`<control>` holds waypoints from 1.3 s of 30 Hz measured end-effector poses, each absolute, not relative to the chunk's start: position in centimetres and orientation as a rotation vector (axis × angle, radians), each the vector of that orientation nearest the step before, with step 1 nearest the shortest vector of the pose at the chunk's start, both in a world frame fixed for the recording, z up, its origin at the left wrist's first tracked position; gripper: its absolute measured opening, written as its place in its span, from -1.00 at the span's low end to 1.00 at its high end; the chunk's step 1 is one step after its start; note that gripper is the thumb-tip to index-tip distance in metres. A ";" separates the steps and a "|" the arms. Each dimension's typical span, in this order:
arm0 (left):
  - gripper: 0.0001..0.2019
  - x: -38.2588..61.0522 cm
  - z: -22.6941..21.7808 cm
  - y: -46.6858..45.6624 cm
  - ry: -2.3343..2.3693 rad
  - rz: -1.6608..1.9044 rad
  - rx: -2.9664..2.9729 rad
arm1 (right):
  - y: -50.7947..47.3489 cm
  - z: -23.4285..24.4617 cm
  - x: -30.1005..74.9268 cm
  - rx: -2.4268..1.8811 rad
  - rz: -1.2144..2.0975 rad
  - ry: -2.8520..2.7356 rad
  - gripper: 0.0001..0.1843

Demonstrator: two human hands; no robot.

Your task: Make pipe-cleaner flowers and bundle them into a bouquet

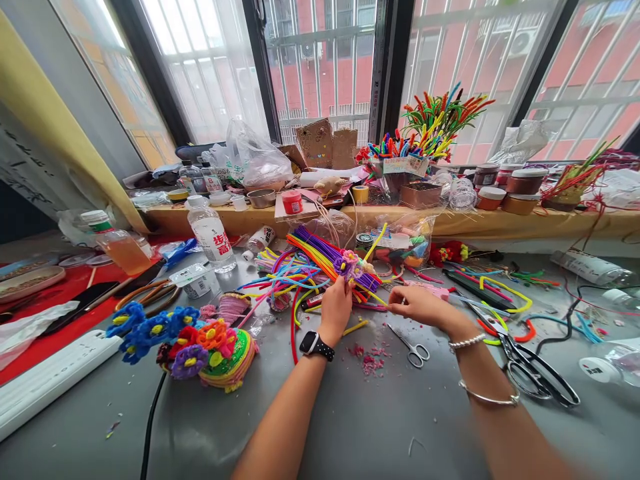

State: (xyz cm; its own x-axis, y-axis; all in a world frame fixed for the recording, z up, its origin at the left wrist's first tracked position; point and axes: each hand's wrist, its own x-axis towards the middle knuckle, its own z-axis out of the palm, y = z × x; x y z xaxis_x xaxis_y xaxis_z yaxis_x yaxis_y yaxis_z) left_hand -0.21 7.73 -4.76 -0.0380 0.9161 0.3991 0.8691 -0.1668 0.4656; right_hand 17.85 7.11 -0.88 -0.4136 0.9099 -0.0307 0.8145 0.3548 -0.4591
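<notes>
The work seems to be somewhere in its middle. At the left lies the flower piece (227, 363), with blue, red, orange and purple flowers on it; by its look I would count this part as done. Behind the hands, a big heap of stems (313, 250) lies loose, so I judge that much material is not used. The left hand (336, 307) is closed, its thumb and fingers pinching a small bunch (346, 265) upright in front of this heap. The bunch has its purple and pink flowers already formed, and probably only fixing or adding is left. The right hand (417, 305) is near it, its fingertips close together by the end of a yellow stem (379, 301) — whether they truly pinch it, I cannot tell.

Around this, the grey table (380, 433) is quite crowded. At the window the sill (475, 228) is full of jars and bags. A power strip (55, 377) lies at the far left, and a bottle (213, 233) stands behind the flower piece. Beside the right forearm are the shears (510, 350), rather close to the elbow's way. Between the arms lie small scissors (411, 347) and, smallest of all, pink scraps (373, 364).
</notes>
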 end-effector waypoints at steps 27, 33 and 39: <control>-0.85 -0.3 -4.6 7.8 2.023 1.030 2.111 | 2.4 6.4 22.2 -1.839 0.151 -1.872 -0.76; -0.86 -0.4 -4.5 7.7 2.020 1.049 2.099 | -0.2 8.4 22.4 -1.815 -0.024 -1.486 -0.73; -0.85 -0.5 -4.3 7.6 2.002 1.090 2.074 | -1.8 8.8 22.1 -1.562 -0.012 -1.174 -0.72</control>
